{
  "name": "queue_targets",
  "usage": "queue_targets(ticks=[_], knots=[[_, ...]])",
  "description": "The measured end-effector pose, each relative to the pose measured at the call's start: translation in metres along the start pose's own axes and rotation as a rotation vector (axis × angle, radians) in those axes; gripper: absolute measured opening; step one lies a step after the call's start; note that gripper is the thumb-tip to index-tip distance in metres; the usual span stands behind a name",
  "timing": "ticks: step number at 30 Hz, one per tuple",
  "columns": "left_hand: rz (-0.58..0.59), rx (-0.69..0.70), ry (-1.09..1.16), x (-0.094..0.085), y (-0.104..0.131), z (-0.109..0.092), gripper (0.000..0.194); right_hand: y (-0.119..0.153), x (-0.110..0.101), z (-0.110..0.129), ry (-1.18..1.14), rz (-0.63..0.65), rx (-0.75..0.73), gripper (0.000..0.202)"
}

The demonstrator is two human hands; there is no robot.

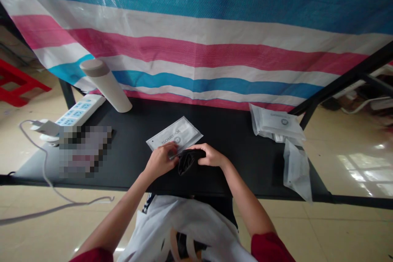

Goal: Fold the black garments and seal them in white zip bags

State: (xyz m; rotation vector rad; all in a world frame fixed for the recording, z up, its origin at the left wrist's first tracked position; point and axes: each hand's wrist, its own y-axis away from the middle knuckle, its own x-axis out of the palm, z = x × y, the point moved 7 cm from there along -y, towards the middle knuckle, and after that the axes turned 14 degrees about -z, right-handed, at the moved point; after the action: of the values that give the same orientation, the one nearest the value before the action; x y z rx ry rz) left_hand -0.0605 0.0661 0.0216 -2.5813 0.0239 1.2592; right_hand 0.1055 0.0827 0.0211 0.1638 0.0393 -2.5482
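Note:
A frosted plastic bag (184, 131) with upside-down grey lettering lies aslant on the black table in front of me. My left hand (161, 159) has its fingers curled over the bag's near edge, pinching it between fingers and thumb. The thumb tip comes up against a small black folded fabric item (188, 162). From the other side my right hand (211, 155) grips this black item, thumb below and fingers along the top. The item overlaps the bag's near corner; whether any of it is inside the bag I cannot tell.
Several frosted packets (278, 125) lie at the table's right end, one packet (296, 172) overhanging the front edge. On the left are a white bottle (107, 86), a power strip (81, 110) with a plugged-in charger (46, 127), a cable and a blurred-out object (86, 151). Striped sheeting (196, 53) hangs behind.

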Motion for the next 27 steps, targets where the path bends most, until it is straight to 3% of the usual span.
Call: queue_targets(ticks=[4, 10, 14, 17, 21, 27], knots=[[-0.007, 0.017, 0.011, -0.001, -0.001, 0.001, 0.02, 0.002, 0.0, -0.005, 0.021, -0.011, 0.007, 0.056], [-0.029, 0.075, 0.058, 0.001, -0.003, 0.005, 0.013, 0.003, 0.001, -0.003, 0.018, 0.001, -0.022, 0.062], [-0.048, 0.095, 0.141, -0.003, -0.003, -0.008, 0.015, 0.001, 0.003, 0.001, 0.015, 0.026, -0.035, 0.066], [-0.179, 0.091, 0.212, -0.016, -0.006, -0.023, 0.014, -0.003, 0.001, -0.003, 0.046, -0.007, -0.035, 0.066], [-0.304, 0.108, 0.244, -0.028, -0.01, -0.038, 0.013, -0.008, -0.008, -0.023, 0.061, -0.166, 0.082, 0.057], [-0.232, 0.108, 0.254, -0.02, -0.007, -0.045, 0.014, 0.001, -0.038, -0.066, -0.222, -0.621, 0.47, 0.027]])
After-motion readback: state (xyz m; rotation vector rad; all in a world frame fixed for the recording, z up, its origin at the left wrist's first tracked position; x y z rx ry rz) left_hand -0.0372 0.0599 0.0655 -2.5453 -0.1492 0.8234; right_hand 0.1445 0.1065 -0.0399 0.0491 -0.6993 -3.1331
